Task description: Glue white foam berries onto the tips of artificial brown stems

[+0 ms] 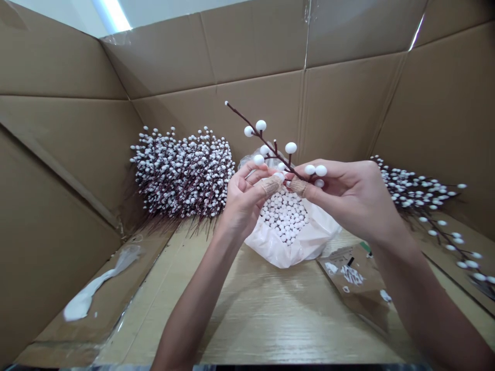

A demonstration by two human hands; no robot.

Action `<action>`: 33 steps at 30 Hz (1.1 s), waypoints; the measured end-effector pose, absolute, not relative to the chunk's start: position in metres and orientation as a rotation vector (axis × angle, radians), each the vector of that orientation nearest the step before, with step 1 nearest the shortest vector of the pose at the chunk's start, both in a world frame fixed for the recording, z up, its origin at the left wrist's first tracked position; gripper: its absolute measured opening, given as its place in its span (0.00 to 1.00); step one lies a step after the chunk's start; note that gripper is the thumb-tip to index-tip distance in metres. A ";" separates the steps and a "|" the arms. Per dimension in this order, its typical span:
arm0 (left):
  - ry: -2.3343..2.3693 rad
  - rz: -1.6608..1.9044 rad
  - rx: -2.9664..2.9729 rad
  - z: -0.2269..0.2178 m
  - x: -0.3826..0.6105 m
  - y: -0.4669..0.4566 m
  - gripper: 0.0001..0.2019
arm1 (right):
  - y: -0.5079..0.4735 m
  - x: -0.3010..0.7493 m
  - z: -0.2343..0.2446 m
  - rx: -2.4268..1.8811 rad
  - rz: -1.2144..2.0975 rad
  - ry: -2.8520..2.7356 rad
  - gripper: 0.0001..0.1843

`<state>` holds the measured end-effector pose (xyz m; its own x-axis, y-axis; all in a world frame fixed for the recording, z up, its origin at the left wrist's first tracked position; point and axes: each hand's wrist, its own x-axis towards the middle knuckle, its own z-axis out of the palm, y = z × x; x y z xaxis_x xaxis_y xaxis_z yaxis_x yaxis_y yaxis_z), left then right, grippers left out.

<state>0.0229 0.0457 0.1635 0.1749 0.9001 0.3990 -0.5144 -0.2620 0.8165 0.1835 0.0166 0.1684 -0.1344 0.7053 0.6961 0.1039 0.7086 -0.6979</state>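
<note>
My right hand (340, 193) is closed on an artificial berry branch (270, 147), a dark brown stem with white berries, pinched near its lower part. The stem slants up to the left, and one short side twig shows a tiny white tip without a berry. My left hand (251, 193) has thumb and fingers pinched at the branch, on what looks like a white foam berry (280, 176), partly hidden by the fingertips. Tan tape wraps both thumbs. Just below the hands lies an open plastic bag (266, 247) full of loose white berries (286, 219).
Bundled berry branches (181, 175) lie at the back left, with more branches (413, 185) at the right. A glue-smeared cardboard piece (363, 293) rests on the wooden table (247, 319). A glue-filled plastic bag (85, 299) lies at left. Cardboard walls (251, 98) enclose the space.
</note>
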 end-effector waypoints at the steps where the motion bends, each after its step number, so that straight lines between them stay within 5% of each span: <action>1: 0.451 1.435 1.183 0.164 0.023 0.045 0.16 | 0.017 0.183 0.168 -0.663 0.582 -1.648 0.03; 33: 0.506 1.459 1.335 0.163 0.025 0.044 0.18 | 0.016 0.183 0.169 -0.743 0.465 -1.716 0.06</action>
